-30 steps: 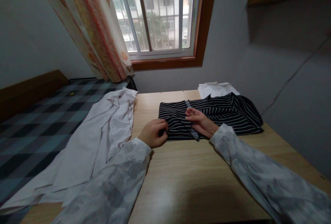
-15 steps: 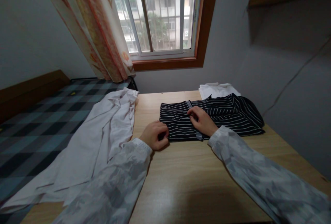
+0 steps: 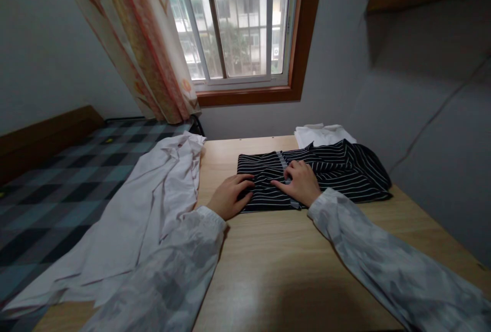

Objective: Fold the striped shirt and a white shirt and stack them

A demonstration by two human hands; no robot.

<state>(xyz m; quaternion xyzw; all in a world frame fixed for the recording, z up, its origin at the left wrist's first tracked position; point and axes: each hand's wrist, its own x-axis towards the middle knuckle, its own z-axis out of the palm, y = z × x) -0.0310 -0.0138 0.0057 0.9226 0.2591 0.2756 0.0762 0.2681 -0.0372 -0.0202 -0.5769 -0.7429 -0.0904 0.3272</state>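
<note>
A black shirt with thin white stripes (image 3: 341,171) lies partly folded across the wooden table, its collar end toward the right. A grey strip (image 3: 282,158) runs across its folded part. My left hand (image 3: 230,196) rests at the shirt's left edge, fingers spread onto the cloth. On the folded part, beside the grey strip, lies my right hand (image 3: 301,182), its thumb stretched out to the left and its other fingers loosely bent over the fabric. Neither hand grips anything that I can see.
A crumpled white shirt (image 3: 134,209) spreads over the table's left side and the checked bed (image 3: 46,189). Behind the striped shirt sits a folded white garment (image 3: 324,134). The wooden table (image 3: 245,270) meets the wall below a window (image 3: 245,25); a patterned curtain (image 3: 141,40) hangs left.
Both hands have opened from a curled, pinching shape, and their fingers now spread on the striped shirt. The shirt lies nearly where it was.
</note>
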